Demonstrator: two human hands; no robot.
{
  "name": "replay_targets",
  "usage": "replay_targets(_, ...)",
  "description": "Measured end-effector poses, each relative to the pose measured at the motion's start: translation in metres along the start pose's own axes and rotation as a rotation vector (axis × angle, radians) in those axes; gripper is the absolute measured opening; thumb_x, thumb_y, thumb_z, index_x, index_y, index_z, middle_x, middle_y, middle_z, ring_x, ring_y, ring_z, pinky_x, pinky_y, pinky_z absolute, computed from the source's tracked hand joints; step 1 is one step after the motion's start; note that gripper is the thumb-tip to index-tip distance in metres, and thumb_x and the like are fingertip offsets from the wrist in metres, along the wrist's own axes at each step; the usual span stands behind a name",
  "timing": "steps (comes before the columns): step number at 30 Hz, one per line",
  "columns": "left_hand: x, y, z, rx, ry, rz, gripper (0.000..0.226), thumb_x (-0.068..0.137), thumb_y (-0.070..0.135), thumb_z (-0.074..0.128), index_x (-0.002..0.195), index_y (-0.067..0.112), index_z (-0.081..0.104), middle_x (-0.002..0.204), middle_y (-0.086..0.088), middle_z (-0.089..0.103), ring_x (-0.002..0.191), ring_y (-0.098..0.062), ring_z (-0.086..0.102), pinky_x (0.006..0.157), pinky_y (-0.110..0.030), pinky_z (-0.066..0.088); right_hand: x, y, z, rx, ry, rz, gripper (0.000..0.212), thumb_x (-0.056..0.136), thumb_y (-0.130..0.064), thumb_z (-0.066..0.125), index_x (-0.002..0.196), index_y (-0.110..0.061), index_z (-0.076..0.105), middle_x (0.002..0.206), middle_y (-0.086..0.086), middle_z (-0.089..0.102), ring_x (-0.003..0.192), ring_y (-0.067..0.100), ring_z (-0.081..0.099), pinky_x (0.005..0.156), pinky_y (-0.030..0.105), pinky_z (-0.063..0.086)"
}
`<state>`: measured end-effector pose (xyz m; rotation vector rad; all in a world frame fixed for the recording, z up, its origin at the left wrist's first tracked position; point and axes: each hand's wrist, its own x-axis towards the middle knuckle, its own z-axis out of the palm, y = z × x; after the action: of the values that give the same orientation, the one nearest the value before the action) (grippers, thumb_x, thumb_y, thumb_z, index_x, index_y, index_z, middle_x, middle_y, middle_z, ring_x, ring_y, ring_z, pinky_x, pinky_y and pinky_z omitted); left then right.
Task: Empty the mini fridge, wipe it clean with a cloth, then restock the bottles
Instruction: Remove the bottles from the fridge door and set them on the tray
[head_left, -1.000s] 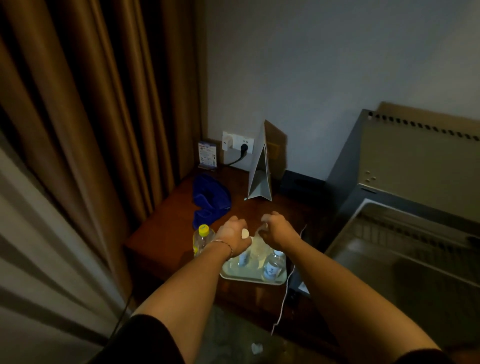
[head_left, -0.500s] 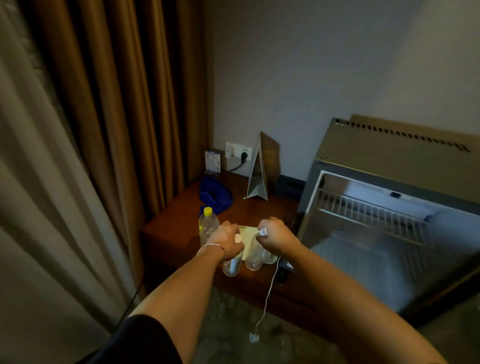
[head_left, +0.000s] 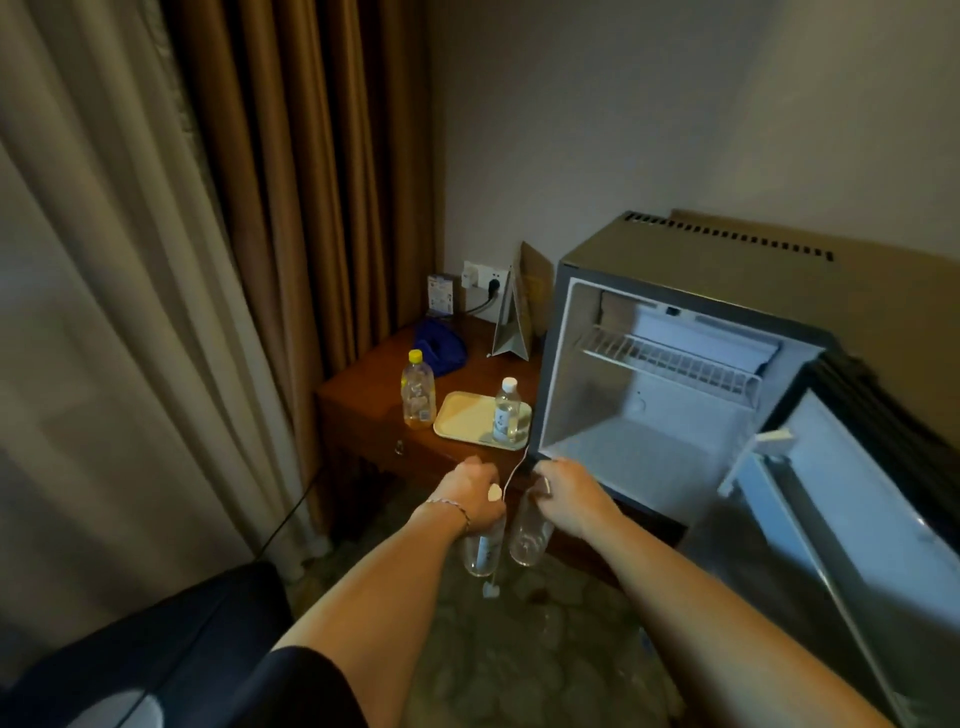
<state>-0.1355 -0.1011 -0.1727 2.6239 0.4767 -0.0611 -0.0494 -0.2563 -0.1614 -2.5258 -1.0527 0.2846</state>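
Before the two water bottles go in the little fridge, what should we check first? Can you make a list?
1. Fridge door open: ok.
2. Room inside the mini fridge: ok, floor and wire shelf look bare.
3. Left hand grips its bottle by the top: ok.
4. Right hand grips its bottle by the top: ok.
5. Caps tight: cannot tell, the hands cover them.
6. White cord hanging between the hands, clear of the bottles: cannot tell.
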Motion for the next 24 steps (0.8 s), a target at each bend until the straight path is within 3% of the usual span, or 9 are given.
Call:
replay_targets(6,-0.055,0.048,0.031,-0.030,-0.026,0.135,0.034,0.084,0.031,0.067,0.114,0.017,0.060,0.119,-0.005,0.051,0.108,-0.024,0.055,0.095,-0.035,0.049,-0.090,0.010,-0.005,-0.034,0.068,0.078,0.006,0.088,-0.023,0.065,0.092,-0.020,0.061,0.096,-0.001,0.053,0.097,0.021,0.059,0.080,0.032,0.048)
replay_targets(10,-0.102,0.074,0.059,-0.067,-0.082,0.221,0.035,0.085,0.033,0.066,0.115,0.016,0.061,0.117,-0.004,0.050,0.106,-0.025,0.056,0.096,-0.038,0.048,-0.163,0.017,-0.004,-0.007,0.147,0.223,0.017,0.090,-0.022,0.060,0.105,-0.015,0.066,0.104,0.007,0.057,0.100,0.027,0.059,0.085,0.036,0.048)
replay_targets(17,-0.190,0.121,0.107,-0.110,-0.209,0.324,0.038,0.083,0.036,0.069,0.116,0.020,0.062,0.114,-0.002,0.052,0.104,-0.021,0.054,0.090,-0.033,0.049,-0.298,0.028,0.005,-0.070,0.109,0.358,0.029,0.092,-0.028,0.061,0.116,-0.012,0.064,0.113,0.008,0.057,0.109,0.025,0.057,0.094,0.037,0.047)
replay_targets(24,-0.255,0.198,0.139,-0.071,-0.296,0.464,0.035,0.082,0.037,0.068,0.114,0.022,0.065,0.114,-0.003,0.057,0.099,-0.018,0.055,0.091,-0.032,0.050,-0.402,0.053,-0.014,0.027,0.136,0.438,0.021,0.089,-0.031,0.063,0.104,-0.017,0.066,0.105,0.002,0.061,0.098,0.019,0.062,0.088,0.037,0.054)
